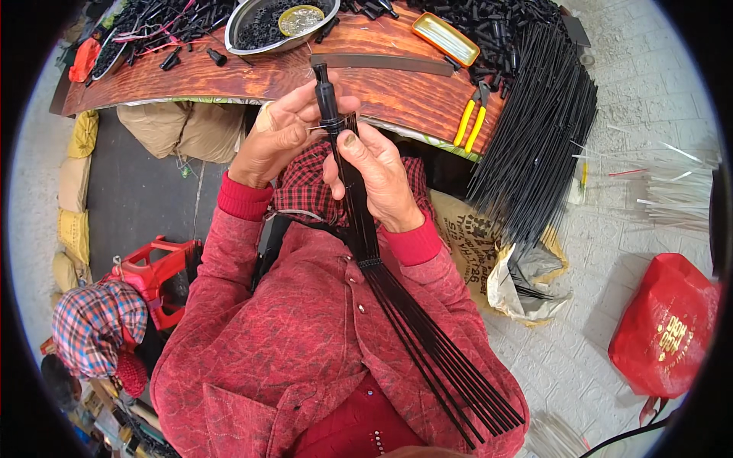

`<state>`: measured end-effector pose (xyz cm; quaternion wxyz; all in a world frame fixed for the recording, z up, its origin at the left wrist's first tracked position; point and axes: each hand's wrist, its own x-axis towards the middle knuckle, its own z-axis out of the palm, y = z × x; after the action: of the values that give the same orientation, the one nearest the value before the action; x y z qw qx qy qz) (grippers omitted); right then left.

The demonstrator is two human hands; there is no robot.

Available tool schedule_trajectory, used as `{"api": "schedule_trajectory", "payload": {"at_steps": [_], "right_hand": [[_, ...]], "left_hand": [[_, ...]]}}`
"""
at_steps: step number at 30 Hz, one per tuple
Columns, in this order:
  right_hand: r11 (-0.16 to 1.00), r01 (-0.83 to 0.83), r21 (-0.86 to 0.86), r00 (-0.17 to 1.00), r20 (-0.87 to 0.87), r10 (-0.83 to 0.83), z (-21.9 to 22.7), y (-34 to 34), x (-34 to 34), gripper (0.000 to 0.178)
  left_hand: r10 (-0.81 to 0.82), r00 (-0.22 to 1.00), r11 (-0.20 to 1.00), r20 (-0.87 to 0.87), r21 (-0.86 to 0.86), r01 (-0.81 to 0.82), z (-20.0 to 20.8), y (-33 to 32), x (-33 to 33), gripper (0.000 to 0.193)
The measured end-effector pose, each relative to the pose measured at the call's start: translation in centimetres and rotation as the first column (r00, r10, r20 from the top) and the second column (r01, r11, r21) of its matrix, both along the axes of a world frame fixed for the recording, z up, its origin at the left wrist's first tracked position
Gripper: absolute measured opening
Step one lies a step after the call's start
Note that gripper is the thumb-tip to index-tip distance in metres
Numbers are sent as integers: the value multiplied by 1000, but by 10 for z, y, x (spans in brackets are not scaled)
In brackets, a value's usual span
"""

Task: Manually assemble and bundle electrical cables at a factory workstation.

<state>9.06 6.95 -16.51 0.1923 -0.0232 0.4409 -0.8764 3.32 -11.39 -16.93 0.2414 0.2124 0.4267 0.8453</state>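
A bundle of thin black rods (355, 206), like umbrella ribs, slants from my hands down across my lap. At its top is a black tubular fitting (327, 98), resembling an umbrella runner, tilted slightly left. My right hand (380, 169) grips the bundle just under the fitting, thumb in front. To the left, my left hand (281, 137) has its thumb and fingers closed near the fitting's lower collar, where a thin wire (316, 128) shows at the fingertips. Some fingertips reach behind the fitting and are partly hidden. A band ties the rods lower down; beyond it they fan out.
The wooden table (267, 76) holds a metal bowl (243, 30) of small black parts, a flat metal strip (382, 62), an orange-rimmed tin (447, 40) and yellow-handled pliers (473, 118). Many black rods (534, 137) overhang its right end. A red bag (664, 328) stands on the floor.
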Motion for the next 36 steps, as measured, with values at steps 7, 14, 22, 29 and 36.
{"api": "schedule_trajectory", "payload": {"at_steps": [7, 14, 22, 29, 36], "right_hand": [[1000, 1, -22, 1000, 2, -1, 2, 3, 2, 35], [1000, 17, 5, 1000, -15, -17, 5, 4, 4, 36], [1000, -18, -7, 1000, -11, 18, 8, 7, 4, 37], [997, -60, -56, 995, 71, 64, 3, 11, 3, 40], [988, -107, -112, 991, 62, 115, 2, 9, -1, 40]], "left_hand": [[-14, 1000, 1000, 10, -12, 14, 1, 1, -3, 85], [62, 998, 997, -3, -51, -62, 1, 6, -2, 76], [91, 996, 988, -1, -124, -90, -6, -5, -5, 48], [24, 998, 971, -54, -237, -36, 1, -6, -13, 45], [-67, 991, 968, -118, -250, 35, -4, -8, -24, 55]]}}
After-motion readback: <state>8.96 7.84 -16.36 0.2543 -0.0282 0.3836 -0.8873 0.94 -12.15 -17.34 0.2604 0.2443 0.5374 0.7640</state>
